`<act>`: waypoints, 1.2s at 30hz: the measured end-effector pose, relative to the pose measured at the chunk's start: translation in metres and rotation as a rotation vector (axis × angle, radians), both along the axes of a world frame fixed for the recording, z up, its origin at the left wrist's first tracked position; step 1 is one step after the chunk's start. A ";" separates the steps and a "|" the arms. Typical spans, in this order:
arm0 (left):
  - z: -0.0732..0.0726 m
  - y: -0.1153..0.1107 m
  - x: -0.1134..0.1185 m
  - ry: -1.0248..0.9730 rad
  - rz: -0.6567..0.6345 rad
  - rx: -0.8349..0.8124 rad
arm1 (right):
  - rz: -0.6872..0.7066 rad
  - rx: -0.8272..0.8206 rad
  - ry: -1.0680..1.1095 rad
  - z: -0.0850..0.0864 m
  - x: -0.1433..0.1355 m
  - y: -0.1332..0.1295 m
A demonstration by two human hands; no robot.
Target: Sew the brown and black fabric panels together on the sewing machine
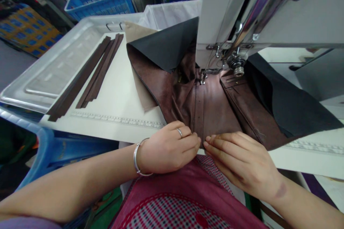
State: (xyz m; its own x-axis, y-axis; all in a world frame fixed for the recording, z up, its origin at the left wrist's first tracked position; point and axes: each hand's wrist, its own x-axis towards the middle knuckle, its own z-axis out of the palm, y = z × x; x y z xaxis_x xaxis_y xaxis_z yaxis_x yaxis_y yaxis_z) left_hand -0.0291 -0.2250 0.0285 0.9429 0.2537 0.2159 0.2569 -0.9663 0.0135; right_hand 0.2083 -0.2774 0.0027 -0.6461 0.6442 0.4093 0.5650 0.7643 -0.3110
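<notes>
A brown leather piece point(219, 105) lies spread under the sewing machine point(303, 10), its dark lining point(165, 48) folded up at the left. Down its middle runs a narrow stitched leather strip point(199, 111), which passes beneath the presser foot point(202, 81). At the near edge, my left hand point(170, 147) is closed, its fingers pinching the leather just left of the strip. My right hand point(243, 161) has its fingers pressed together on the same edge, right of the strip. Both thumbs are mostly hidden. A zipped pocket point(233, 81) shows at the right.
Brown strips point(99, 73) lie on the white table point(126, 100) at the left, behind a printed ruler point(120, 118). A clear plastic tray point(51, 75) adjoins the table. Blue crates point(103, 0) stand behind, and a blue bin point(77, 146) sits below left.
</notes>
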 end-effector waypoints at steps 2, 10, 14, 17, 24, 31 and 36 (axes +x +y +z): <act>0.001 -0.002 0.001 0.002 0.008 0.014 | 0.005 -0.002 0.003 0.000 0.000 0.000; -0.003 -0.007 0.000 -0.040 0.058 -0.052 | -0.018 -0.014 0.014 0.005 -0.004 -0.001; 0.000 -0.007 -0.005 -0.080 0.121 -0.241 | -0.023 0.016 -0.012 0.009 -0.007 -0.001; -0.001 -0.006 -0.009 -0.128 0.122 -0.313 | -0.042 0.051 -0.058 0.011 -0.009 -0.002; -0.002 0.004 -0.006 -0.122 0.127 -0.276 | -0.068 0.028 -0.080 0.016 -0.013 0.004; -0.003 0.024 -0.003 -0.082 0.097 -0.225 | -0.101 -0.052 -0.093 0.011 -0.009 0.015; -0.005 0.039 0.001 -0.073 0.099 -0.181 | -0.124 -0.073 -0.147 0.010 -0.007 0.028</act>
